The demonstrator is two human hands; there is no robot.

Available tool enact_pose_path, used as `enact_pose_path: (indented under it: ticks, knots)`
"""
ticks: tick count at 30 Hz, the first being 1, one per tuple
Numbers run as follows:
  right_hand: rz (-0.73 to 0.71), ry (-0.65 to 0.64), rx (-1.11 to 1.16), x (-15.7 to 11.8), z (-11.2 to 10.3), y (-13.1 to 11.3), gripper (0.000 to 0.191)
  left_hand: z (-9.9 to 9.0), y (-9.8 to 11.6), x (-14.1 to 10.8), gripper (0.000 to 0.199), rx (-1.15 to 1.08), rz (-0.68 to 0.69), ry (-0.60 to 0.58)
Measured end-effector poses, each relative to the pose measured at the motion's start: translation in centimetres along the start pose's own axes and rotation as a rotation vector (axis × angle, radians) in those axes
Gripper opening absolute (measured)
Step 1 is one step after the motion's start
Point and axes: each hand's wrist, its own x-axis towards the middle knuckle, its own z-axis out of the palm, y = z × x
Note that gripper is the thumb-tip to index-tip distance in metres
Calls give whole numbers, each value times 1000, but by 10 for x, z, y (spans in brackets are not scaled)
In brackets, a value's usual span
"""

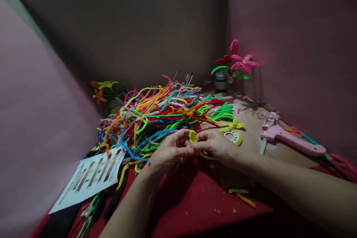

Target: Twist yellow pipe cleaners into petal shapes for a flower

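Note:
A yellow pipe cleaner (192, 137), bent into a small folded loop, stands up between my hands. My left hand (174, 147) pinches it low on the left side, thumb and fingertips pressed together. From the right, my right hand (213, 144) grips the same piece with thumb and index finger, and a yellow tail of it hangs below that hand. Just beyond my right hand lie a yellow pipe-cleaner flower piece (235, 124) and a yellow-rimmed round disc with holes (237, 139). A large heap of coloured pipe cleaners (158, 109) spreads behind my left hand.
A pink glue gun (292, 139) lies on the brown board (251, 148) at right. Pink flowers (244, 62) stand in a small pot (221, 80) at the back. A printed sheet (89, 178) lies at left; yellow and orange scraps (245, 199) rest on the red cloth (192, 204).

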Motion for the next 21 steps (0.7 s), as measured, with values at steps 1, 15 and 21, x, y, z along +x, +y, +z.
enact_pose_path:
  ticks: [1,15,21]
  knots:
    - [-2,6,0,1,-1,0,22,0,1,0,41,25,8,14]
    - [37,-31,119,2,-4,5,24,4,-8,4,14,87,106,212]
    - [42,3,69,2,-3,3,23,3,-5,3,24,32,62,232]
